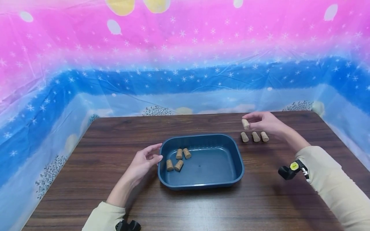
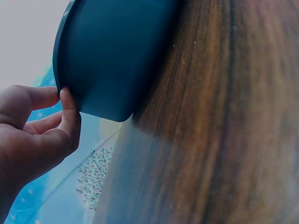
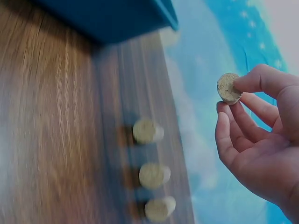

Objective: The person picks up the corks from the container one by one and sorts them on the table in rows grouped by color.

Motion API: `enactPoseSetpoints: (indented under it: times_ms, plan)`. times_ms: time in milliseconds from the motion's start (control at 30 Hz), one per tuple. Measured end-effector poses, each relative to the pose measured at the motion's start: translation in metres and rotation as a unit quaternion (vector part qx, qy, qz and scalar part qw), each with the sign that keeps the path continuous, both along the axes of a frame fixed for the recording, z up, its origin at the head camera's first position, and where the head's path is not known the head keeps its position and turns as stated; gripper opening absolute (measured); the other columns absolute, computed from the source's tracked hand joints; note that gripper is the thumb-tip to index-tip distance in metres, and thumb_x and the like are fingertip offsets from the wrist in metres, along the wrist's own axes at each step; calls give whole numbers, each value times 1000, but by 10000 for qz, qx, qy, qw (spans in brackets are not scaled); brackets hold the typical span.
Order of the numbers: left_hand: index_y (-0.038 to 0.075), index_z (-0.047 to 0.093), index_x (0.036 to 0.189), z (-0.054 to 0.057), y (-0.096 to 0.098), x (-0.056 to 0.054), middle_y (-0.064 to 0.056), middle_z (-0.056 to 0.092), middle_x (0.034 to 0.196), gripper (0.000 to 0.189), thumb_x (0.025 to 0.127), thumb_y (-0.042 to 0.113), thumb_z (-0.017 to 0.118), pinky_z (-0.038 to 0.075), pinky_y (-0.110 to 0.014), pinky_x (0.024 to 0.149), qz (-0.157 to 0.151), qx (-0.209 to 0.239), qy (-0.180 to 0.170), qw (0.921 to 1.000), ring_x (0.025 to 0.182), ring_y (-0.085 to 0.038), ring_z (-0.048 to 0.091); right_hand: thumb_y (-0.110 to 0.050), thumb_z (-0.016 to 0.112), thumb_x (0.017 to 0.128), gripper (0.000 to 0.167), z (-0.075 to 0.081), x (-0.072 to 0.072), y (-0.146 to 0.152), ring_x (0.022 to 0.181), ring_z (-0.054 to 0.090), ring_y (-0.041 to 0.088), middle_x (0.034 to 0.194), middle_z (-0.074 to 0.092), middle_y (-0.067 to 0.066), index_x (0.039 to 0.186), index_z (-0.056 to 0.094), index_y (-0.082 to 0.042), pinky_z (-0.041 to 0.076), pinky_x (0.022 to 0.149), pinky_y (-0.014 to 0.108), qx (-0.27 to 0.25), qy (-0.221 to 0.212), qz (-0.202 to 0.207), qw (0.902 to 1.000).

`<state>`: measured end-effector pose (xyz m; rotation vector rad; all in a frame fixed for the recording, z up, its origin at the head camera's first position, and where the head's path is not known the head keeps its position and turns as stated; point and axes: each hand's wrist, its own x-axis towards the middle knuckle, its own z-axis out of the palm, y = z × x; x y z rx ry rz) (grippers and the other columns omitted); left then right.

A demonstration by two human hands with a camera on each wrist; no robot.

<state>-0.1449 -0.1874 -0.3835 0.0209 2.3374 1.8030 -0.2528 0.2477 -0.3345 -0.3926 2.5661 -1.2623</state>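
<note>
A dark blue plastic tray [image 1: 199, 186] stands on the table, with several cork stoppers [image 1: 179, 154] in its left part. My left hand [image 1: 145, 160] pinches the tray's left rim between thumb and fingers; the left wrist view shows this hand [image 2: 44, 126] at the tray wall [image 2: 117, 56]. Above the table's far right part, my right hand [image 1: 266, 122] holds a cork stopper [image 1: 245, 124] by thumb and fingertips. That raised cork [image 3: 228, 87] shows its round end in the right wrist view. Below it, three more corks [image 1: 255, 137] stand in a row on the table.
The brown wood-grain table [image 1: 115, 134] reaches back to a pink and blue snowflake cloth [image 1: 185, 77] hung around it. A black camera [image 1: 289, 171] is strapped at the right wrist, over a beige sleeve. Another black device [image 1: 128, 225] sits by the left cuff.
</note>
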Motion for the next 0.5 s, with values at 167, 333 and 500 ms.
enactPoseSetpoints:
  times_ms: [167, 333, 500]
  plan:
    - [2, 46, 141, 0, 0, 0, -21, 56, 124, 45, 97, 6, 57, 47, -38, 92, -4, 17, -5, 10000, 96, -24, 61, -12, 62, 91, 47, -7, -1, 20, 100, 63, 28, 123, 59, 21, 135, 52, 1, 46, 88, 42, 229, 6, -199, 9995]
    - [2, 46, 141, 1, 0, 0, -21, 57, 122, 45, 97, 5, 57, 47, -38, 91, 1, 5, 22, 10000, 95, -25, 61, -14, 63, 91, 47, -15, -4, 39, 94, 63, 18, 118, 62, 20, 133, 53, 3, 50, 84, 40, 258, 16, -387, 9989]
    - [2, 46, 141, 1, 0, 0, -21, 57, 122, 46, 97, 6, 57, 46, -40, 93, 1, 3, 9, 10000, 95, -25, 61, -11, 62, 91, 46, -26, -6, 60, 88, 60, 5, 121, 58, 22, 133, 51, 7, 52, 79, 32, 116, -123, -531, 9984]
